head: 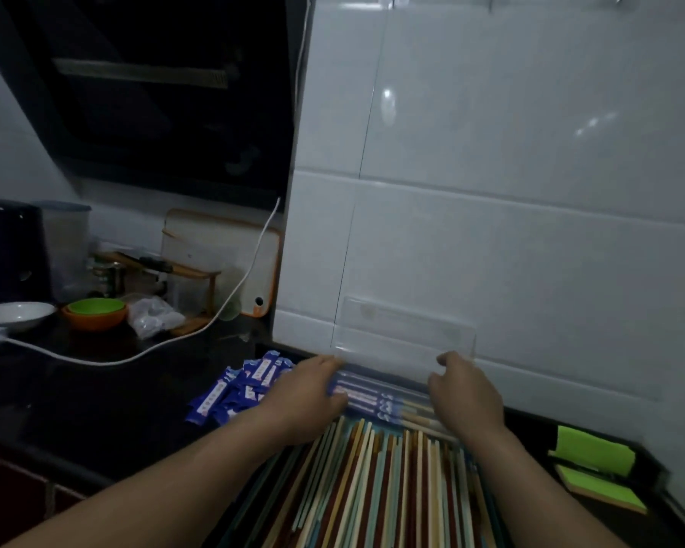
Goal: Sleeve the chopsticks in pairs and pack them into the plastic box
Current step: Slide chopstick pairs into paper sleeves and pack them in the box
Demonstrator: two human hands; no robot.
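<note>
Task is early-to-mid, I'd say: the clear plastic box (372, 374) sits at the foot of the tiled wall w/ its lid (404, 328) tipped up against the tiles, and only a few sleeved pairs (376, 401) lie inside, blue sleeves toward the box's left end, bare tips toward its right. Left hand (309, 393) has fingers curled round the box's left end; right hand (463, 393) is bent over the right end, thumb up near the lid corner, looks like a grip but the fingertips are hidden, so can't be sure how firm. Lots left: a big spread of loose chopsticks (380, 480), mixed colours, lies just in front of the box, and a heap of empty blue sleeves (246, 385) just left of it. Well left of the box: white cable (135, 355), orange bowl (94, 316) w/ a green one nested in it, white dish (16, 314), cutting board (222, 255). Right of the box: green sticky notes (594, 454). Nothing blocks the box opening; the loose pile crowding its front edge is the only snag
</note>
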